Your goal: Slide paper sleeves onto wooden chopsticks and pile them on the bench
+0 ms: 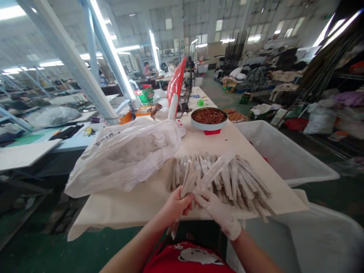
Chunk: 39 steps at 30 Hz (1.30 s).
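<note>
Bare, my left hand (179, 204) is closed round a small bundle of grey-beige strips (189, 178), whose lower ends hang below the table edge. My right hand (212, 209), in a white glove, meets it at the fingertips. Its thumb and fingers pinch the lower end of a pale, slightly see-through strip (218, 168), which slants up to the right and is blurred. Just beyond both hands, a wide row of similar strips (241, 178) lies fanned out on the cream-covered table (119, 210). Whether the strips are cloth or another material I cannot tell.
A large white plastic bag (127, 155) lies on the left. Behind it stand a red-and-white device (176, 83) and a round tin of brown pieces (209, 116) on a red base. White plastic bins (284, 151) flank the table's right side. People sit far back.
</note>
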### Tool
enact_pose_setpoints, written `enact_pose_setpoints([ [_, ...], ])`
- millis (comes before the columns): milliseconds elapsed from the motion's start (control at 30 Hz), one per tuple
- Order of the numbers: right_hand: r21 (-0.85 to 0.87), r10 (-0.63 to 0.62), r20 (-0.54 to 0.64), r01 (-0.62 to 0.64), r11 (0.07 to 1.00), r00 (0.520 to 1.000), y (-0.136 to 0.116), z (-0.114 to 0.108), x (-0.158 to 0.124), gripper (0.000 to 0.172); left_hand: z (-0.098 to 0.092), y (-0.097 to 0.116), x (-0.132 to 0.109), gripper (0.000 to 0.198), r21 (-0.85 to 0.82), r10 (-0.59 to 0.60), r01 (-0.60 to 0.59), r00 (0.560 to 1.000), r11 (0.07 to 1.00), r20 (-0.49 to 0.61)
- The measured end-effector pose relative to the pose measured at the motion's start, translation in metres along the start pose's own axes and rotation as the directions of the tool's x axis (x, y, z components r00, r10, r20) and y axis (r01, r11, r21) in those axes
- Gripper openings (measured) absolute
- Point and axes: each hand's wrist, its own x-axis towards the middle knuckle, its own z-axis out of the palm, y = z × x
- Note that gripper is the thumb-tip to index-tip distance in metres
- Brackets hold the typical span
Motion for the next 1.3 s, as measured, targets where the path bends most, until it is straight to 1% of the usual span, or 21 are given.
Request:
enact_pose_setpoints([
  [33, 0.034, -0.002, 0.0, 0.002, 0.999, 1.0, -0.003, -0.001, 0.001, 0.041, -0.002, -0.002, -0.001, 0.025, 0.029, -0.01, 0.01, 1.0, 1.0, 0.004],
  [67, 0.087, -0.014, -0.044, 0.017, 0.996, 0.999, -0.005, -0.002, 0.003, 0.044, -0.004, -0.004, -0.002, 0.024, 0.061, -0.024, 0.023, 1.0, 0.998, 0.02],
  [167, 0.248, -0.058, -0.255, 0.123, 0.961, 0.965, -0.006, -0.003, 0.008, 0.051, -0.005, -0.01, -0.001, 0.024, 0.099, -0.045, 0.038, 0.997, 0.994, 0.065],
  [200, 0.271, -0.054, -0.273, 0.13, 0.954, 0.961, -0.004, 0.0, 0.01, 0.052, -0.005, -0.011, 0.0, 0.024, 0.088, -0.029, 0.024, 0.998, 0.996, 0.059],
  [267, 0.257, -0.002, -0.16, 0.043, 0.965, 0.987, 0.001, 0.009, 0.011, 0.052, -0.003, -0.011, 0.002, 0.023, 0.06, 0.005, -0.007, 1.0, 0.998, 0.029],
  [333, 0.242, 0.043, -0.044, -0.031, 0.97, 0.998, 0.006, 0.015, 0.012, 0.053, -0.004, -0.009, 0.002, 0.024, 0.053, 0.001, -0.003, 1.0, 0.999, 0.026],
  [367, 0.266, 0.041, -0.038, -0.029, 0.963, 0.998, 0.007, 0.017, 0.012, 0.053, -0.006, -0.009, 0.002, 0.024, 0.062, -0.017, 0.015, 0.999, 0.998, 0.035],
  [467, 0.374, 0.009, -0.144, 0.046, 0.926, 0.99, 0.008, 0.016, 0.016, 0.052, -0.01, -0.013, -0.001, 0.024, 0.089, -0.064, 0.058, 0.996, 0.994, 0.06],
  [500, 0.381, 0.009, -0.153, 0.051, 0.923, 0.988, 0.009, 0.017, 0.019, 0.05, -0.01, -0.016, 0.0, 0.023, 0.082, -0.06, 0.056, 0.997, 0.995, 0.056],
  [600, 0.324, 0.06, -0.091, -0.028, 0.946, 0.994, 0.018, 0.021, 0.025, 0.048, -0.012, -0.028, 0.011, 0.021, 0.066, -0.023, 0.025, 0.999, 0.998, -0.028],
  [633, 0.322, 0.087, -0.102, -0.05, 0.946, 0.991, 0.021, 0.02, 0.027, 0.048, -0.015, -0.032, 0.019, 0.022, 0.103, 0.005, 0.004, 0.996, 0.995, -0.088],
  [700, 0.349, 0.118, -0.199, -0.042, 0.936, 0.973, 0.025, 0.014, 0.029, 0.052, -0.023, -0.039, 0.04, 0.023, 0.29, 0.09, -0.017, 0.966, 0.957, -0.241],
  [767, 0.357, 0.098, -0.31, 0.02, 0.934, 0.946, 0.024, 0.002, 0.029, 0.053, -0.032, -0.045, 0.066, 0.023, 0.505, 0.172, 0.048, 0.908, 0.862, -0.381],
  [833, 0.32, 0.046, -0.33, 0.065, 0.945, 0.943, 0.019, -0.007, 0.028, 0.051, -0.038, -0.049, 0.094, 0.021, 0.598, 0.186, 0.154, 0.864, 0.787, -0.467],
  [867, 0.298, 0.033, -0.308, 0.064, 0.953, 0.951, 0.017, -0.009, 0.027, 0.05, -0.039, -0.052, 0.108, 0.02, 0.605, 0.173, 0.19, 0.855, 0.773, -0.489],
  [933, 0.272, 0.051, -0.251, 0.02, 0.962, 0.967, 0.017, -0.011, 0.023, 0.049, -0.038, -0.057, 0.13, 0.018, 0.599, 0.146, 0.214, 0.857, 0.771, -0.494],
  [967, 0.267, 0.072, -0.25, -0.002, 0.964, 0.965, 0.019, -0.012, 0.021, 0.049, -0.037, -0.06, 0.138, 0.018, 0.6, 0.137, 0.219, 0.86, 0.77, -0.491],
  [1067, 0.269, 0.102, -0.342, -0.007, 0.963, 0.934, 0.029, -0.02, 0.017, 0.048, -0.038, -0.07, 0.149, 0.018, 0.604, 0.132, 0.213, 0.87, 0.768, -0.475],
  [1167, 0.231, 0.091, -0.403, 0.005, 0.973, 0.91, 0.031, -0.03, 0.022, 0.046, -0.047, -0.075, 0.146, 0.018, 0.608, 0.167, 0.166, 0.876, 0.776, -0.452],
  [1233, 0.19, 0.068, -0.395, 0.009, 0.982, 0.916, 0.02, -0.03, 0.034, 0.045, -0.056, -0.076, 0.14, 0.016, 0.602, 0.193, 0.134, 0.874, 0.787, -0.446],
  [1300, 0.121, 0.022, -0.342, 0.021, 0.992, 0.939, 0.001, -0.021, 0.055, 0.044, -0.068, -0.074, 0.13, 0.014, 0.586, 0.213, 0.112, 0.864, 0.802, -0.457],
])
